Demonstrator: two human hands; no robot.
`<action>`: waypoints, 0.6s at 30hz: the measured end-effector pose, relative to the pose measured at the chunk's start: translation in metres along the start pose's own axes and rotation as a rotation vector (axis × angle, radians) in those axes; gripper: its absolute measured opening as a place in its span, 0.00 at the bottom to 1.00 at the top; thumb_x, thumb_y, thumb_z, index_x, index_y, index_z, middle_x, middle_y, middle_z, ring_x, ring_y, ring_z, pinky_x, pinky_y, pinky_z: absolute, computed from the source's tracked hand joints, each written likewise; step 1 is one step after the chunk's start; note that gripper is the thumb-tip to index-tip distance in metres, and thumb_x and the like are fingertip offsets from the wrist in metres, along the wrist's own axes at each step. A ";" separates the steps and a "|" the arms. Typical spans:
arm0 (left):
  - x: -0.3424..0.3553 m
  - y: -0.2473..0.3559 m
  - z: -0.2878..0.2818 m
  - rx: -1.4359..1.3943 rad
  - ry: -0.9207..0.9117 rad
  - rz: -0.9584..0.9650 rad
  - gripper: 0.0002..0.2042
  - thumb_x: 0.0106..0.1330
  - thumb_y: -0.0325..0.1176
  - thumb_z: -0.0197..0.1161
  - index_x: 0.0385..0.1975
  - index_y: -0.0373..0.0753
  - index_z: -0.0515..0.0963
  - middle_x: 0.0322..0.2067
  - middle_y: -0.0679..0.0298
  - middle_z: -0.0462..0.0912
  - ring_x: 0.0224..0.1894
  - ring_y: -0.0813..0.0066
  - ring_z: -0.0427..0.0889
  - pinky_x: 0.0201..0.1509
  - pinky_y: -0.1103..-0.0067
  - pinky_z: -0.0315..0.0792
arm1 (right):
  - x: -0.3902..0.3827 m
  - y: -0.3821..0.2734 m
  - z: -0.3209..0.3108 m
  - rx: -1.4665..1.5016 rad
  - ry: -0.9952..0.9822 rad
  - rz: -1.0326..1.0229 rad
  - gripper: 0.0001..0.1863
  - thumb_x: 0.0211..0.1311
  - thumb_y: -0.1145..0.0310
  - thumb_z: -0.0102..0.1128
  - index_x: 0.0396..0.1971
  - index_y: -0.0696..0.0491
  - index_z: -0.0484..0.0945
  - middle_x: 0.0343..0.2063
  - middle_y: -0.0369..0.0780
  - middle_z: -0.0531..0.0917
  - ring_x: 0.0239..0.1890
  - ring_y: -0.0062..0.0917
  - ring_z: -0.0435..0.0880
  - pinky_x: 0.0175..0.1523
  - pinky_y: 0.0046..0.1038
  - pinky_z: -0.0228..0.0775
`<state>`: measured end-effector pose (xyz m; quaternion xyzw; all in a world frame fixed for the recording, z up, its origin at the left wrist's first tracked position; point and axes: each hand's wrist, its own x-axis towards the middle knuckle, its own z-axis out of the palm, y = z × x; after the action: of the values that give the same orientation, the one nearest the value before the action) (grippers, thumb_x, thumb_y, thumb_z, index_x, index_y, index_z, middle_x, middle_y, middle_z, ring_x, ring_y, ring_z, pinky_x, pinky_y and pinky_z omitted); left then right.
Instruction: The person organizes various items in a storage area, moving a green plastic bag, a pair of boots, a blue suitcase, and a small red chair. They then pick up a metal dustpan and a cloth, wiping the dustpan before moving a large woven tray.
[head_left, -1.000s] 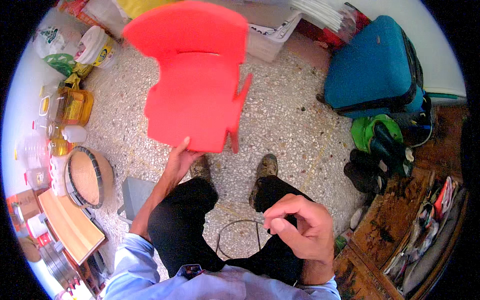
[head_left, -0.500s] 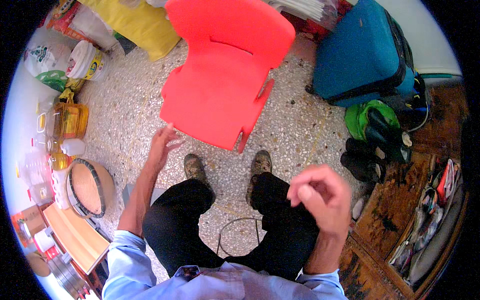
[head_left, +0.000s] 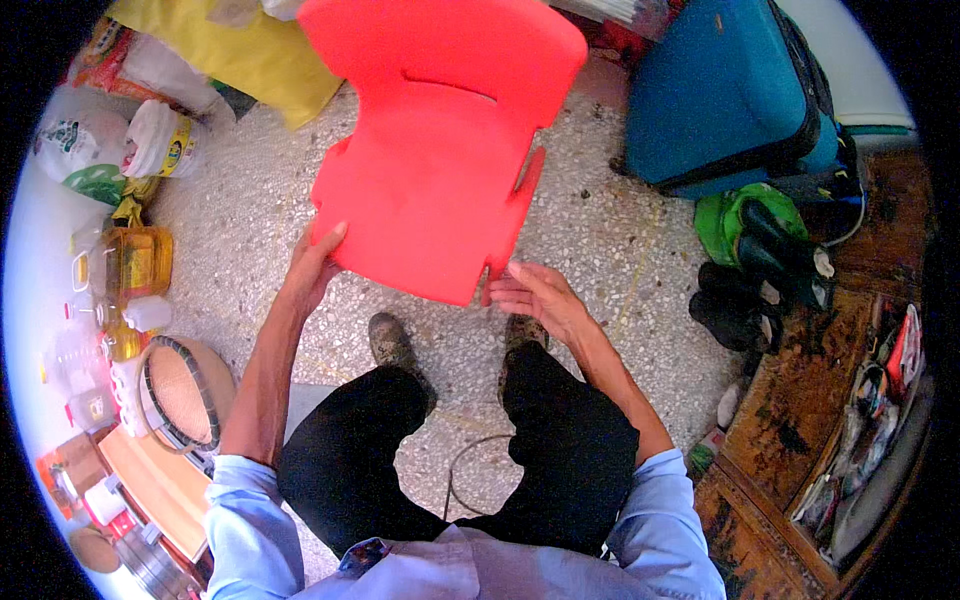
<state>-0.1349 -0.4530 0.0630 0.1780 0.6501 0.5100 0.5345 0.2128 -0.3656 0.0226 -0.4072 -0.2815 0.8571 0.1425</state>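
Note:
A red plastic chair (head_left: 430,150) stands on the speckled floor right in front of my feet. My left hand (head_left: 312,265) grips the left front corner of its seat. My right hand (head_left: 535,295) rests with spread fingers against the seat's right front corner, by the front leg. My black trousers and two worn shoes show below the chair.
A blue suitcase (head_left: 720,90) stands at the right, with green boots (head_left: 760,230) and dark shoes below it. A yellow sack (head_left: 240,55), bags, oil bottles (head_left: 130,265) and a round sieve (head_left: 180,395) crowd the left. A wooden cabinet (head_left: 820,420) sits at the lower right.
The chair has come nearer to me. My left hand went back onto the seat's edge, and my right hand reached from my lap to the seat's right corner.

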 end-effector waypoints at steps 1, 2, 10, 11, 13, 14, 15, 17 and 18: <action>-0.002 -0.002 0.003 -0.015 -0.008 -0.006 0.26 0.63 0.40 0.62 0.59 0.39 0.64 0.52 0.63 0.75 0.51 0.72 0.77 0.52 0.70 0.74 | -0.005 -0.002 0.001 0.004 0.045 -0.020 0.25 0.62 0.51 0.58 0.46 0.57 0.74 0.42 0.45 0.81 0.40 0.30 0.82 0.48 0.31 0.76; -0.002 -0.003 0.008 -0.018 -0.027 -0.010 0.28 0.63 0.40 0.62 0.60 0.40 0.62 0.52 0.63 0.74 0.51 0.72 0.77 0.52 0.69 0.74 | -0.010 -0.003 -0.001 0.007 0.091 -0.041 0.24 0.61 0.51 0.59 0.46 0.57 0.74 0.42 0.46 0.81 0.40 0.30 0.83 0.48 0.31 0.76; -0.009 -0.007 0.090 0.003 -0.192 -0.117 0.42 0.60 0.35 0.66 0.68 0.40 0.44 0.56 0.56 0.72 0.53 0.65 0.76 0.55 0.67 0.72 | -0.042 -0.014 -0.047 0.159 0.452 -0.296 0.21 0.61 0.52 0.59 0.44 0.54 0.73 0.41 0.42 0.81 0.44 0.29 0.81 0.49 0.35 0.75; -0.009 -0.007 0.099 0.018 -0.221 -0.136 0.43 0.60 0.34 0.66 0.69 0.39 0.42 0.56 0.56 0.71 0.54 0.64 0.75 0.57 0.66 0.71 | -0.044 -0.018 -0.056 0.133 0.467 -0.321 0.22 0.61 0.52 0.60 0.44 0.54 0.73 0.40 0.42 0.81 0.44 0.29 0.81 0.49 0.34 0.75; -0.005 -0.013 0.114 0.037 -0.253 -0.098 0.44 0.59 0.36 0.67 0.69 0.40 0.42 0.57 0.55 0.70 0.54 0.64 0.75 0.56 0.67 0.72 | -0.048 -0.022 -0.070 0.085 0.494 -0.368 0.22 0.60 0.51 0.60 0.44 0.53 0.74 0.40 0.40 0.81 0.43 0.29 0.81 0.48 0.34 0.75; -0.003 -0.015 0.121 0.046 -0.268 -0.079 0.45 0.59 0.36 0.68 0.69 0.40 0.42 0.57 0.55 0.70 0.54 0.64 0.75 0.55 0.67 0.72 | -0.047 -0.021 -0.078 -0.018 0.585 -0.350 0.27 0.62 0.46 0.55 0.48 0.54 0.74 0.41 0.39 0.82 0.43 0.26 0.81 0.50 0.31 0.72; 0.000 -0.017 0.128 0.051 -0.287 -0.084 0.45 0.58 0.37 0.68 0.69 0.40 0.42 0.58 0.56 0.69 0.54 0.64 0.75 0.55 0.68 0.72 | -0.047 -0.020 -0.084 -0.006 0.587 -0.356 0.27 0.62 0.45 0.55 0.48 0.54 0.74 0.41 0.39 0.82 0.43 0.26 0.81 0.50 0.32 0.72; 0.002 -0.013 0.141 0.056 -0.322 -0.084 0.45 0.58 0.37 0.68 0.69 0.40 0.43 0.58 0.57 0.69 0.55 0.64 0.74 0.55 0.68 0.72 | -0.049 -0.023 -0.091 0.007 0.585 -0.374 0.27 0.62 0.45 0.55 0.48 0.54 0.74 0.42 0.39 0.82 0.44 0.25 0.81 0.50 0.32 0.71; 0.001 -0.005 0.151 0.083 -0.355 -0.047 0.43 0.57 0.38 0.69 0.67 0.39 0.47 0.59 0.59 0.68 0.58 0.66 0.71 0.54 0.67 0.72 | -0.052 -0.022 -0.099 -0.022 0.620 -0.382 0.29 0.62 0.44 0.55 0.50 0.54 0.73 0.44 0.39 0.81 0.47 0.28 0.80 0.53 0.35 0.71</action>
<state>-0.0008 -0.3829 0.0718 0.2718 0.5699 0.4305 0.6450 0.3228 -0.3367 0.0176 -0.5895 -0.3052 0.6476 0.3741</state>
